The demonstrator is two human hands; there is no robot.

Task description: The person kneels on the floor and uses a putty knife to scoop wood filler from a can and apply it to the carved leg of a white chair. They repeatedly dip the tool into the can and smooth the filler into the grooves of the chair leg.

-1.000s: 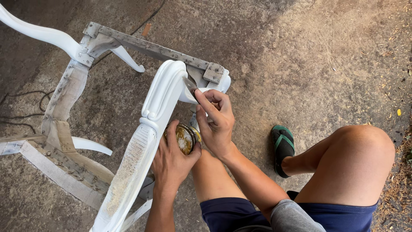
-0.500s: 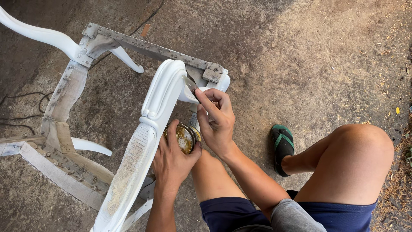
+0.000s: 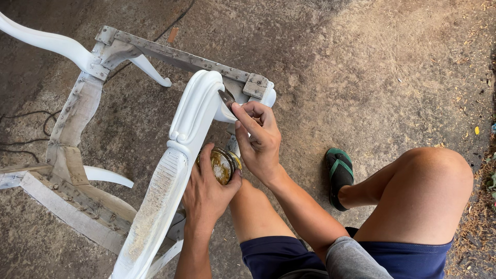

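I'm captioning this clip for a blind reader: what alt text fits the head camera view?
Seen from above, a person's right hand presses a small blade against the curved leg of an overturned white chair frame, while the left hand holds a small round tin. The person sits on bare ground, knees bent, one foot in a green sandal.

Person's body and clothing, seen from the head camera.

Two bare forearms enter from 6 o'clock, ending in the left hand [image 3: 206,194] and the right hand [image 3: 260,140]; no gloves, rings, watch or wrist straps visible. Both legs are bare from the thigh down, knees uncovered. Dark navy shorts [image 3: 413,258] cover the upper thighs at 5 to 6 o'clock. A grey garment hem [image 3: 351,258] overlaps the shorts. One foot, at 3 o'clock of the hands, wears a black flip-flop with green straps [image 3: 338,173].
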